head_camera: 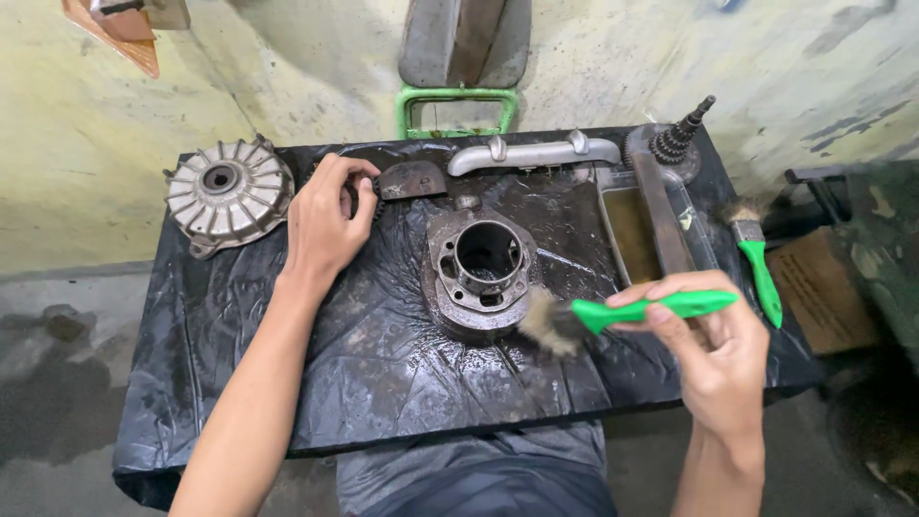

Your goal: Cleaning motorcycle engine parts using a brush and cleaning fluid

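Observation:
My right hand point(710, 347) holds a green-handled paintbrush point(639, 310), its worn bristles against the right side of a dirty metal engine cylinder point(479, 273) standing in the middle of a black plastic-covered table point(249, 383). My left hand point(325, 218) reaches to the back of the table, fingers curled on a dark flat metal part point(412, 179) near a small gear.
A finned round aluminium cover point(228, 194) lies at the table's left. A grey metal handle piece point(532, 153), a toothed shaft point(676, 140), a tray of oily liquid point(632, 235) and a second green brush point(759, 266) lie at the back and right. A cardboard box point(821, 302) stands beside the table.

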